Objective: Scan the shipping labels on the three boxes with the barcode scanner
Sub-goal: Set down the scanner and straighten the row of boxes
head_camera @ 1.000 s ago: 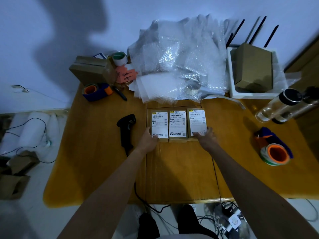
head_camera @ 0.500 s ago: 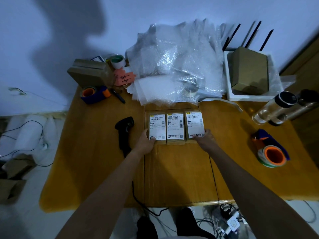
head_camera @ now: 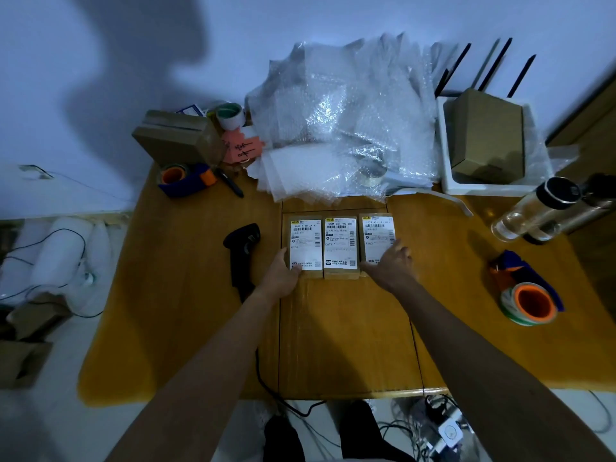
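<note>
Three small cardboard boxes lie side by side mid-table, each with a white shipping label facing up: the left box (head_camera: 305, 240), the middle box (head_camera: 340, 243) and the right box (head_camera: 378, 233). My left hand (head_camera: 281, 275) rests against the near left corner of the left box, thumb on its label. My right hand (head_camera: 390, 263) lies flat, fingers spread, on the near end of the right box. The black barcode scanner (head_camera: 242, 251) lies on the table just left of my left hand, untouched, its cable trailing off the front edge.
Wooden table (head_camera: 186, 295). Bubble wrap pile (head_camera: 340, 128) behind the boxes. Tape dispensers at back left (head_camera: 186, 178) and at right (head_camera: 530, 298). Cardboard box (head_camera: 176, 138) at back left, white tray with a box (head_camera: 486, 138) at back right, bottles (head_camera: 546, 208) at right.
Both hands stay at the row of boxes; my right hand has spread further onto the right box's label. The scanner has not moved.
</note>
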A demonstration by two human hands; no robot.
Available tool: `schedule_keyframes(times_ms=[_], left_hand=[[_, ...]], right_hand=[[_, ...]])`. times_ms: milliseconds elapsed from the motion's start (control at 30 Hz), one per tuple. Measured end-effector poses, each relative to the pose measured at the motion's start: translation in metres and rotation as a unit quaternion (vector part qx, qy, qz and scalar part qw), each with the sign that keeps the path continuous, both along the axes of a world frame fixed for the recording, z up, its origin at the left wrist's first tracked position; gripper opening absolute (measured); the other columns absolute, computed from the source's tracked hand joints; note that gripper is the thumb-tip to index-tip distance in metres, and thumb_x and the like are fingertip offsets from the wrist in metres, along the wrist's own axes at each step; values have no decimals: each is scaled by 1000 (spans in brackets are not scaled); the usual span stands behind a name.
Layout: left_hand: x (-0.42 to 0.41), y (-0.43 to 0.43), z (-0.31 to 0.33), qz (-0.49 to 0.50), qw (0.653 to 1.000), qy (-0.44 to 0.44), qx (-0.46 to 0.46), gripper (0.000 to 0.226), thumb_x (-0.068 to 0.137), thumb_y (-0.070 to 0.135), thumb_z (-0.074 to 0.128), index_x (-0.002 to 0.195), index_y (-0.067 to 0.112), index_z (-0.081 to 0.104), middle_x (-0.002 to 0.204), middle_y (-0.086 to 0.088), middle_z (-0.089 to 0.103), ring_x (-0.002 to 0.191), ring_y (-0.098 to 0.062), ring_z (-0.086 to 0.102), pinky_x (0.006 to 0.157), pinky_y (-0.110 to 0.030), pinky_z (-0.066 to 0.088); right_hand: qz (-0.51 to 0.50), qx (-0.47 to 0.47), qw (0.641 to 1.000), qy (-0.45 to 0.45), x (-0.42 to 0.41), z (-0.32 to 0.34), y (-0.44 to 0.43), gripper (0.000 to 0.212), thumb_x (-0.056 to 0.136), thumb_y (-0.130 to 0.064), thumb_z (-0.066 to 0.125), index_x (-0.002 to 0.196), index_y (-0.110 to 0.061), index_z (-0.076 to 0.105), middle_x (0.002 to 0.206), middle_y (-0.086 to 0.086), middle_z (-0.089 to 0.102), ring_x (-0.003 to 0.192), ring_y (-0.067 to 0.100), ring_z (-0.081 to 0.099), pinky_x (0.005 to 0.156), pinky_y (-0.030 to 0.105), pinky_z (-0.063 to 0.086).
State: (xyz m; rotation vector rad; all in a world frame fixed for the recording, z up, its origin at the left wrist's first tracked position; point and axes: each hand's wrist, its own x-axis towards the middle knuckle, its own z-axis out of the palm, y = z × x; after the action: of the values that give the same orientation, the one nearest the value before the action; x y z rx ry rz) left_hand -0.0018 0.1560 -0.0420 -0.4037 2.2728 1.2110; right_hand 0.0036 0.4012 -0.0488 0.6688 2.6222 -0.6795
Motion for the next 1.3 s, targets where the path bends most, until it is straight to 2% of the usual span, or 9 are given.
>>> schedule_keyframes(times_ms=[133, 267, 400, 700, 967, 1100, 1300], left_hand=[[0, 0, 0, -2, 1000, 5, 4, 70, 103, 22, 56, 160, 16, 16, 162, -11, 34, 146, -31, 36, 116, -47, 35], [1, -1, 1, -3, 1000, 5, -1, 70, 103, 23, 56, 160, 17, 16, 162, -10, 34, 146, -31, 36, 116, -48, 35], [0, -2, 0, -4, 1000, 5, 1, 71, 102, 23, 57, 160, 18, 17, 161, -9, 36, 146, -31, 36, 116, -49, 35], [-6, -5, 4, -22, 1000, 2, -19, 72, 100, 21, 62, 159, 14, 21, 155, -11, 44, 140, -30, 45, 107, -39, 41], [-6, -7, 8, -37, 999, -1, -36, 70, 100, 20, 62, 158, 15, 25, 155, -10, 45, 139, -29, 45, 102, -34, 42], [-7, -6, 10, -37, 999, -12, -26, 71, 102, 21, 59, 160, 16, 19, 158, -10, 40, 143, -30, 40, 110, -39, 37], [-4, -6, 16, -43, 999, -27, -17, 71, 102, 20, 58, 160, 16, 19, 159, -9, 38, 144, -30, 38, 112, -41, 35]], right_hand=[[10, 48, 999, -12, 1, 8, -2, 119, 76, -68, 72, 155, 2, 17, 150, 25, 38, 135, 40, 46, 102, 47, 47], [15, 52, 998, -18, 4, 9, -5, 111, 77, -68, 71, 152, -1, 23, 146, 22, 41, 132, 39, 47, 100, 46, 48], [3, 38, 999, -10, 8, 7, -6, 109, 80, -64, 72, 155, -3, 20, 151, 22, 37, 137, 39, 43, 103, 48, 46], [-9, -17, 999, 29, 16, -4, 2, 105, 83, -57, 72, 157, -4, 18, 151, 22, 37, 137, 40, 41, 109, 50, 43], [-23, -32, 999, 38, 17, -5, 1, 102, 82, -54, 75, 155, -6, 22, 147, 20, 40, 135, 39, 43, 106, 50, 46], [-23, -31, 998, 42, 17, -4, 1, 99, 82, -53, 76, 153, -7, 24, 147, 19, 41, 134, 38, 43, 105, 50, 46], [-26, -35, 998, 47, 19, -3, 3, 97, 82, -51, 77, 153, -7, 26, 147, 18, 41, 136, 38, 43, 106, 49, 44]])
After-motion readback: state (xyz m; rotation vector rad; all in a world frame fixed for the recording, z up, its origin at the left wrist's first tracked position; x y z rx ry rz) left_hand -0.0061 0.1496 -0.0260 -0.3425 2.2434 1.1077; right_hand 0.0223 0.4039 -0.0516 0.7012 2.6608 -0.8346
